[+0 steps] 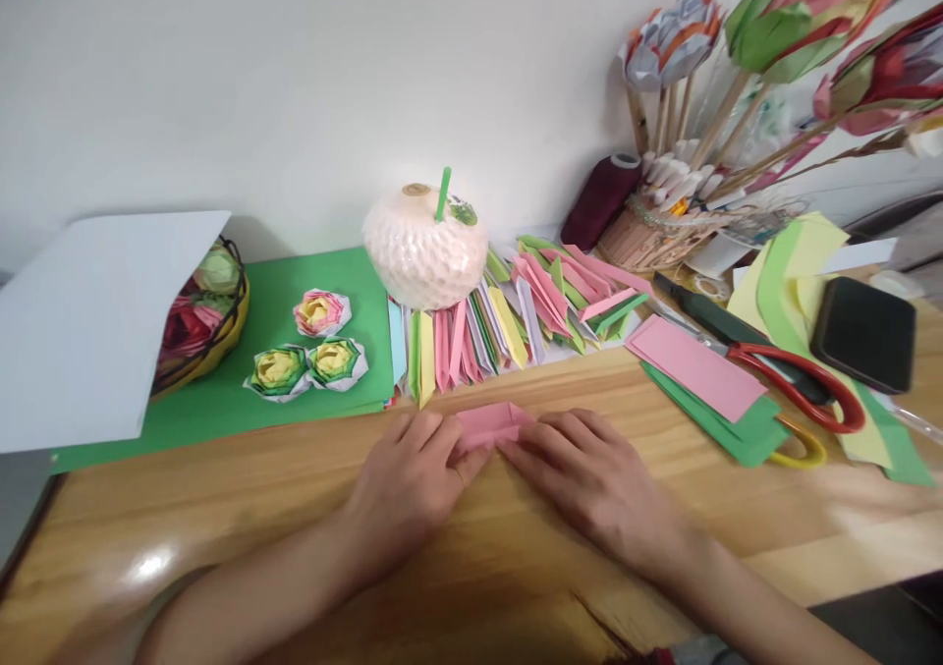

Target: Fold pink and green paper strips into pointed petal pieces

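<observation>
A small pink paper strip (492, 423), partly folded with creased edges, lies on the wooden table between my hands. My left hand (419, 459) grips its left end, fingers bent and thumb toward the near edge. At the right end my right hand (582, 473) presses on the paper with its fingers together. Both hands hide the ends of the strip. Just beyond it lie several folded paper pieces (505, 326) in pink, green, yellow and lilac. To the right, flat pink paper rectangles (696, 365) rest on green ones (748, 431).
Red-handled scissors (800, 375), a black phone (863, 334) and paper scraps are at the right. A netted white ball with a green straw (425, 248) stands behind. Three paper flowers (322, 311) sit on green sheets (221, 419), near a basket (240, 302) under white paper (95, 321).
</observation>
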Action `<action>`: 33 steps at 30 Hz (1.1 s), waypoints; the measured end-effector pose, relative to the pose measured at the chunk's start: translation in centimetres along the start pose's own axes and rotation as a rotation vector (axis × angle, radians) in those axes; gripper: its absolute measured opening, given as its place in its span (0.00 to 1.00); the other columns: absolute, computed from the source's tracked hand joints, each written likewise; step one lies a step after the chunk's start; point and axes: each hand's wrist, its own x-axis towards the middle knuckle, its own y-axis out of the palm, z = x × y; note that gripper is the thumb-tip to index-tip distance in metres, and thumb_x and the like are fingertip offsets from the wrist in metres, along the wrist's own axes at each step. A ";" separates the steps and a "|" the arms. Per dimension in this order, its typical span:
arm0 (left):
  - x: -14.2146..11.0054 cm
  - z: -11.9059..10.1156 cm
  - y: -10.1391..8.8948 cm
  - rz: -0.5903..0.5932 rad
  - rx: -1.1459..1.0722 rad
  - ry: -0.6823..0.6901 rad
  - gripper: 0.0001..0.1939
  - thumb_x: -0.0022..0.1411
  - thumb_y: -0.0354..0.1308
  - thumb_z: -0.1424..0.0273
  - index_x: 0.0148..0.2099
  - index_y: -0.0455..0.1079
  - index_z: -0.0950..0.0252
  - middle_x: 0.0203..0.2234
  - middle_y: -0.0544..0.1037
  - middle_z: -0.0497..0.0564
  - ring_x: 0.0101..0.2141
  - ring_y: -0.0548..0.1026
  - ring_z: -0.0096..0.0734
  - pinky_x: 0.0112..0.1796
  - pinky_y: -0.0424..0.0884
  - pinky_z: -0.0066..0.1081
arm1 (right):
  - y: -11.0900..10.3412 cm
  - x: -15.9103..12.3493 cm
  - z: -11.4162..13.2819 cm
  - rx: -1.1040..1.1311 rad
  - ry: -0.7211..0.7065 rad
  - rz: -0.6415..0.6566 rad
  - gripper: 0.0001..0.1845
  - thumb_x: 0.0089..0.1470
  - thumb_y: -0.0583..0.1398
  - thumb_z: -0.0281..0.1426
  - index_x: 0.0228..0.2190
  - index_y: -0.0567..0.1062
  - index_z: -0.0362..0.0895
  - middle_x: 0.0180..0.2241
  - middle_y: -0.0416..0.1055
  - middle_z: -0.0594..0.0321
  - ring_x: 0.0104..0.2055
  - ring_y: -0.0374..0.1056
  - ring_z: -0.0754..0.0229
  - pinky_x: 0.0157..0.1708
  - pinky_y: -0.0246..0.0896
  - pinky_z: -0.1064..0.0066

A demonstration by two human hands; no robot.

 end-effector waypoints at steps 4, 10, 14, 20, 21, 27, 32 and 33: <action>-0.4 0.5 -0.9 0.041 0.072 0.102 0.06 0.66 0.53 0.73 0.43 0.70 0.65 0.25 0.69 0.48 0.29 0.62 0.34 0.31 0.58 0.34 | 0.1 -0.6 -0.1 0.005 0.005 0.013 0.19 0.65 0.44 0.28 0.47 0.71 0.39 0.42 0.71 0.52 0.42 0.62 0.52 0.40 0.61 0.59; -0.7 1.2 -2.3 0.075 0.059 0.163 0.13 0.67 0.45 0.77 0.43 0.71 0.69 0.29 0.72 0.52 0.29 0.62 0.36 0.30 0.55 0.35 | 0.0 -1.3 -0.5 0.050 0.063 -0.021 0.19 0.65 0.44 0.28 0.46 0.71 0.39 0.40 0.72 0.53 0.42 0.64 0.53 0.39 0.63 0.60; -0.8 1.6 -2.5 0.097 0.026 0.174 0.14 0.66 0.44 0.79 0.42 0.72 0.69 0.27 0.72 0.52 0.29 0.63 0.36 0.29 0.56 0.36 | 0.1 -1.5 -0.7 0.089 0.077 -0.049 0.19 0.65 0.43 0.29 0.45 0.71 0.39 0.41 0.73 0.53 0.43 0.64 0.53 0.40 0.64 0.60; -0.6 2.1 -3.1 0.143 -0.010 0.171 0.16 0.63 0.43 0.81 0.42 0.72 0.68 0.28 0.73 0.52 0.30 0.64 0.36 0.29 0.56 0.36 | 0.3 -1.7 -0.9 0.135 0.102 -0.081 0.17 0.64 0.45 0.28 0.45 0.72 0.40 0.42 0.73 0.53 0.45 0.65 0.54 0.41 0.66 0.60; -0.5 2.1 -3.1 0.145 -0.019 0.171 0.16 0.63 0.43 0.81 0.41 0.72 0.68 0.29 0.74 0.52 0.30 0.64 0.36 0.29 0.56 0.36 | 0.4 -1.8 -1.0 0.140 0.107 -0.084 0.17 0.64 0.46 0.27 0.45 0.72 0.41 0.42 0.73 0.53 0.45 0.65 0.54 0.41 0.66 0.60; -0.5 2.4 -3.3 0.176 -0.057 0.178 0.15 0.58 0.46 0.82 0.40 0.73 0.68 0.28 0.73 0.52 0.30 0.65 0.36 0.30 0.56 0.37 | 0.3 -1.8 -0.9 0.119 0.088 -0.123 0.16 0.63 0.46 0.25 0.44 0.72 0.40 0.41 0.74 0.52 0.43 0.67 0.55 0.39 0.67 0.61; -0.3 2.5 -3.2 0.134 -0.060 0.160 0.15 0.61 0.46 0.80 0.37 0.74 0.67 0.28 0.74 0.54 0.34 0.66 0.39 0.32 0.56 0.37 | 0.0 -1.9 -0.9 0.038 -0.001 -0.171 0.16 0.61 0.48 0.22 0.45 0.71 0.38 0.43 0.75 0.52 0.47 0.68 0.54 0.42 0.66 0.59; -0.3 2.5 -3.2 0.114 -0.042 0.151 0.15 0.62 0.45 0.79 0.37 0.74 0.67 0.29 0.74 0.55 0.35 0.66 0.40 0.32 0.57 0.37 | -0.1 -1.9 -0.8 0.049 -0.030 -0.173 0.16 0.61 0.47 0.22 0.44 0.72 0.38 0.42 0.75 0.53 0.47 0.68 0.55 0.42 0.66 0.60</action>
